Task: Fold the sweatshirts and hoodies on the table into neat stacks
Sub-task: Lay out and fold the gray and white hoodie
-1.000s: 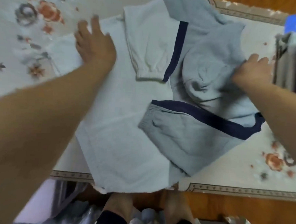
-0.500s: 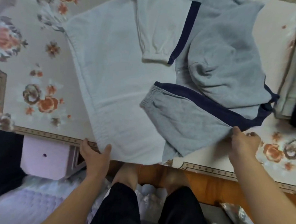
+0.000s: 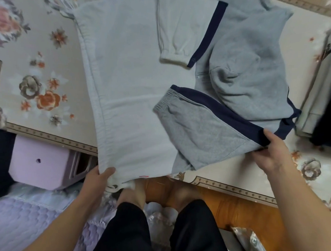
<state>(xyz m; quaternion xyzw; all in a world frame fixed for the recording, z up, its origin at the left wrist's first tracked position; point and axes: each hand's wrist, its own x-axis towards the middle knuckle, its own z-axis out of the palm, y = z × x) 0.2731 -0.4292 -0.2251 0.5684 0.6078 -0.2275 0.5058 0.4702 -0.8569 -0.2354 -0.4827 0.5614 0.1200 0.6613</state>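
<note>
Soft pale-grey fleece hoodie with navy stripes flat on floral-cloth tabletop, left hand pinching ribbed hem, right hand gripping folded sleeve edge

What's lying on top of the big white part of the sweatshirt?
Two folded-in sleeves lie on the sweatshirt: a white sleeve with a navy stripe, and a gray sleeve. The gray hood lies beside them. The cloth beneath them is hidden.
</note>
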